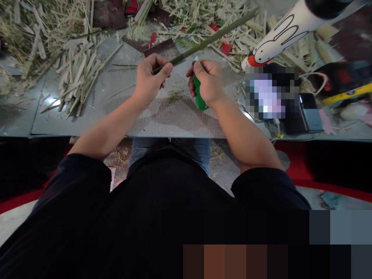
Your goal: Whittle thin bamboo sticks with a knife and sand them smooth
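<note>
From where I stand, the worktop [95,126] is the biggest thing here, grey and running the full width in front of a seated person in a black shirt [162,201]. Everything on it I place by the stalk [215,38], a long green rod held over the middle and slanting away from the person toward the right. Beyond the stalk spreads a loose heap of shavings [186,13], pale and curly, and more of them lie in the far corner to its left. The tumbler [286,37], white with a rabbit outline, leans to the right of the stalk. Well to the stalk's left, a bunch of cut strips [80,75] lies in a rough fan.

The two hands are apart. The left hand [154,77] pinches the stalk at its near end, thumb on top. The right hand [209,81] is wrapped around a green tool [199,95] just to the near side of the stalk; whether its tip touches the stalk, I cannot tell.

Farther right of the stalk, beneath the tumbler, sits a grey block [312,112]. A brown sheet [162,47] lies just left of the stalk, a red scrap [226,48] just to its right. Smallest are green crumbs [173,97], nearer the person than the stalk.
</note>
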`<state>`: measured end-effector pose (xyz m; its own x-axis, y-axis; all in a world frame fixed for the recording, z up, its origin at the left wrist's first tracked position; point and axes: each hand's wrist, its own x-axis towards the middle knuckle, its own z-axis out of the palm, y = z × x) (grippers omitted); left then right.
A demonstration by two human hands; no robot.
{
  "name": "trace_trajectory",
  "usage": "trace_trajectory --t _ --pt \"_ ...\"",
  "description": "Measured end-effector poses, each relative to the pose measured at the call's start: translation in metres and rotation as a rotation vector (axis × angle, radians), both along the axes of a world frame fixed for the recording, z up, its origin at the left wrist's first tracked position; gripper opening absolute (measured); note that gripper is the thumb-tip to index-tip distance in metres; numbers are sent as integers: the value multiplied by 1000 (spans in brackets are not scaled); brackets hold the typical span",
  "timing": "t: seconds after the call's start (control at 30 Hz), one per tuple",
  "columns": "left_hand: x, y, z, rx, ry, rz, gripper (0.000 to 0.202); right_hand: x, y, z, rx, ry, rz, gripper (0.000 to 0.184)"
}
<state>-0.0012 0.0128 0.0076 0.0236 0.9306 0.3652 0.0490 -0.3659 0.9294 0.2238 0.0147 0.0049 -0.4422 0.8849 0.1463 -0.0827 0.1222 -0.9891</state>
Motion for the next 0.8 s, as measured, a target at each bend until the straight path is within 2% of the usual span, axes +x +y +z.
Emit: trace_trajectory --t 0.1,0.23,0.3,0.43,0.57,0.73,0.8 --pt "-6 0 8 -5 -89 36 52 -3 -5 1 51 -119 -97 41" --pt "-12 4 10 25 -69 72 73 -1 -6 0 237 -244 -152 50" --pt "-14 7 9 64 24 34 82 2 -4 1 306 -294 -167 55" --pt "-16 9 8 143 199 -95 87 4 -4 8 328 -403 -188 55" --pt "-15 7 14 102 67 -32 85 5 -7 15 449 -484 -375 38" --pt "-11 1 20 71 -165 -51 81 13 0 8 449 -371 -279 24" --pt "-10 -1 20 60 -119 -40 81 13 4 5 457 -411 -286 27"
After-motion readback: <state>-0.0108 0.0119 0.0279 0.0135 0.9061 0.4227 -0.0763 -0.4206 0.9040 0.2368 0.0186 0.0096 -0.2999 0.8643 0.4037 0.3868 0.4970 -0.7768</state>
